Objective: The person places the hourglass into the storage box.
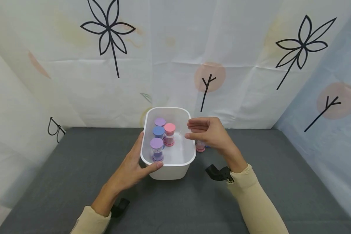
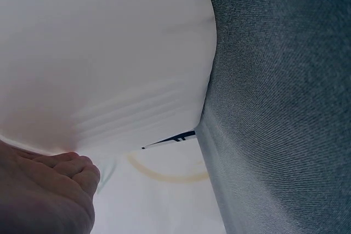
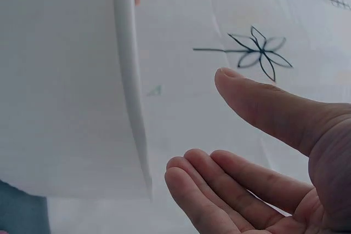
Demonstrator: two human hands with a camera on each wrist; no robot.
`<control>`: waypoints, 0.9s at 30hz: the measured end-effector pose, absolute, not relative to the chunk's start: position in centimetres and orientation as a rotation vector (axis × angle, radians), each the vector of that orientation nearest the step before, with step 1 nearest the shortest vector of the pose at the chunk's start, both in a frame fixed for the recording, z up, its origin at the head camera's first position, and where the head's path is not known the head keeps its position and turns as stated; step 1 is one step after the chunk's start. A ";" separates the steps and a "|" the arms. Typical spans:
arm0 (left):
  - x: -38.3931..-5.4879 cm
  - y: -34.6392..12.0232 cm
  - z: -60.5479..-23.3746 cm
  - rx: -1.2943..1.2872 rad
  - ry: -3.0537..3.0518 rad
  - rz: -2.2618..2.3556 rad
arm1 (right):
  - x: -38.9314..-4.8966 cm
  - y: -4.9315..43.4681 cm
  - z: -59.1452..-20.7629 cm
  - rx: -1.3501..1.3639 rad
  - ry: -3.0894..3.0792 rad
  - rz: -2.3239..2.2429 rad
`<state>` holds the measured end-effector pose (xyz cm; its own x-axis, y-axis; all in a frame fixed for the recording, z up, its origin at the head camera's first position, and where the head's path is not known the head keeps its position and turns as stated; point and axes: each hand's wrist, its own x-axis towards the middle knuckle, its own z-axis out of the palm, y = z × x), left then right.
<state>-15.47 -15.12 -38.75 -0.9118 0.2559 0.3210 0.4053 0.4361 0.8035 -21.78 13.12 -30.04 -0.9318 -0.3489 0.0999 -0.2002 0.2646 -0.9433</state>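
Note:
A white plastic bin (image 1: 174, 165) stands on the grey table. My left hand (image 1: 128, 170) grips its left side, with the thumb over the near rim and the fingers along the outer wall. Inside the bin stand several small sand timers: a purple one (image 1: 156, 149) nearest, a blue one (image 1: 159, 131), a pink one (image 1: 169, 135) and another purple one (image 1: 160, 122) at the back. My right hand (image 1: 207, 131) hovers at the right rim, fingers extended and thumb apart, holding nothing. Beneath it a pink sand timer (image 1: 200, 147) is partly hidden outside the bin.
Just right of that pink timer, a blue base (image 1: 207, 146) peeks out from under the right hand. A printed cloth backdrop (image 1: 175, 48) rises behind the grey tabletop (image 1: 260, 182) and along both sides.

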 end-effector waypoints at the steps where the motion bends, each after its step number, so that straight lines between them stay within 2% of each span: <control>1: -15.5 -15.1 -38.7 -0.588 -2.531 -1.476 | -21.7 13.6 -30.2 -0.505 2.379 -1.790; 12: -15.4 -15.2 -38.6 -0.599 -2.527 -1.460 | -21.3 17.7 -32.5 -0.349 2.409 -1.956; 27: -15.4 -15.1 -38.7 -0.601 -2.528 -1.456 | -21.9 20.7 -33.1 -0.311 2.538 -1.949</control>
<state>-15.42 -15.15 -38.66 -0.9058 0.2608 0.3338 0.4196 0.4442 0.7916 -21.91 20.68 -33.05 -0.9787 -0.1081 0.1748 -0.1968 0.2474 -0.9487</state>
